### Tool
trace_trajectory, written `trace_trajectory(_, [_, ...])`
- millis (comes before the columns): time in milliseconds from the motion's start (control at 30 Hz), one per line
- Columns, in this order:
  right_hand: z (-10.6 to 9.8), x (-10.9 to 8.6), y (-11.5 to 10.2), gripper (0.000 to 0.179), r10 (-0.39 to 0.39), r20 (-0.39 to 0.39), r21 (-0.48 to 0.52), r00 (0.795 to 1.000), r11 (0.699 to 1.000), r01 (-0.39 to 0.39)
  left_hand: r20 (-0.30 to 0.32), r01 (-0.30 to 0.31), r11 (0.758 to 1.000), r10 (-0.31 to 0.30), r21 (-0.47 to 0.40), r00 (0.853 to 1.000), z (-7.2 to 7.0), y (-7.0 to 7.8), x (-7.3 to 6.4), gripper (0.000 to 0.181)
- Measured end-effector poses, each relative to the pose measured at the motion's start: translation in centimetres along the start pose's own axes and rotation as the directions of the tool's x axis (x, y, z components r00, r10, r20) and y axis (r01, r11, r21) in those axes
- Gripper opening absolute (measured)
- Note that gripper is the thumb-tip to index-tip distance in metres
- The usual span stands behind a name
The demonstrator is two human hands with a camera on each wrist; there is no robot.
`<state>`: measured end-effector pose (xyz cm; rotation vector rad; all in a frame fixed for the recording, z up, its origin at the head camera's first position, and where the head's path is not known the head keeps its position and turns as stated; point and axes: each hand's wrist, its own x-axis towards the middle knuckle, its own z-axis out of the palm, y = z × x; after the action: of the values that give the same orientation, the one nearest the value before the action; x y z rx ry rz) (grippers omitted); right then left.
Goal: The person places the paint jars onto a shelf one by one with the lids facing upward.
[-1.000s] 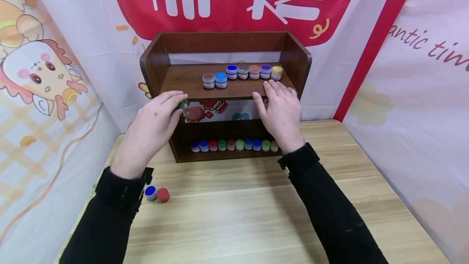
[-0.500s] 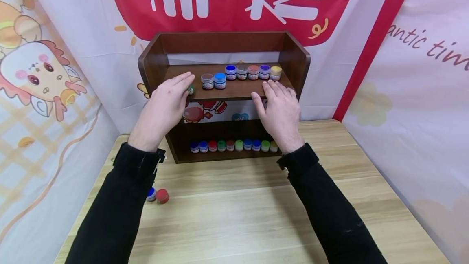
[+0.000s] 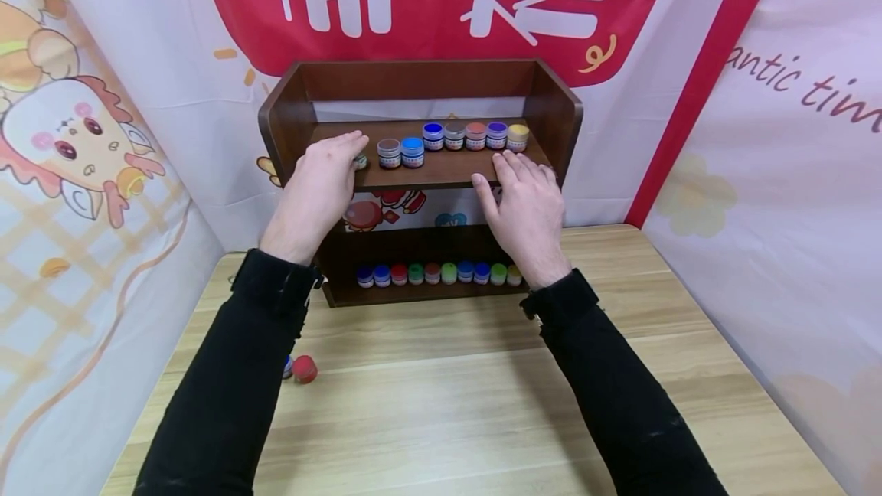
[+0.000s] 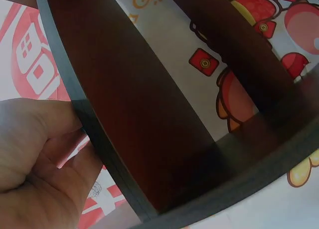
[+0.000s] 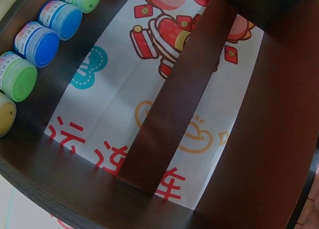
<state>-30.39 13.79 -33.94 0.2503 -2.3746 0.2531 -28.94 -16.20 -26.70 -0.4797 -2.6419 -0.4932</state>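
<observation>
My left hand (image 3: 318,186) reaches over the left front of the upper shelf (image 3: 455,173) and holds a small paint jar (image 3: 360,162), mostly hidden behind the fingers. In the left wrist view its thumb and fingers (image 4: 47,154) bend in at the shelf edge, with the jar out of sight. Right beside it on the upper shelf stand a grey-lidded jar (image 3: 389,154) and a light blue jar (image 3: 413,152). My right hand (image 3: 527,209) rests on the shelf's right front edge, fingers extended, close before a yellow-lidded jar (image 3: 517,138).
Farther back on the upper shelf is a row of several jars (image 3: 475,136). The lower shelf (image 3: 427,297) bears another row of paint jars (image 3: 432,274). On the wooden table (image 3: 427,404), a red jar (image 3: 305,369) and a blue jar (image 3: 287,367) sit near the left sleeve.
My left hand has carried the green-lidded jar up from before the shelf's front edge onto its left part, left of the grey-lidded jar. My right hand has stayed on the edge.
</observation>
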Motion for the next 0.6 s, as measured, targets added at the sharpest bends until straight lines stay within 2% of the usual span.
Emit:
trace_trajectory(167, [0.0, 0.0, 0.0, 0.078, 0.000, -0.003, 0.003, 1.000, 1.000, 0.000, 0.010, 0.023, 0.999, -0.023, -0.043, 1.000, 0.4, 0.5, 0.6, 0.051])
trace_trajectory(333, [0.1, 0.0, -0.1, 0.078, -0.002, -0.011, 0.005, 1.000, 1.000, 0.002, -0.001, -0.003, 0.998, 0.003, -0.056, 1.000, 0.4, 0.7, 0.7, 0.052])
trace_trajectory(467, [0.1, 0.0, -0.1, 0.078, -0.002, -0.012, 0.007, 1.000, 1.000, 0.002, -0.034, -0.034, 0.998, 0.032, -0.060, 0.999, 0.1, 0.6, 0.2, 0.053])
trace_trajectory(600, [0.1, 0.0, 0.0, 0.078, -0.001, -0.013, 0.004, 1.000, 1.000, 0.001, -0.073, -0.068, 0.996, 0.063, -0.061, 0.995, -0.4, 0.2, -1.0, 0.053])
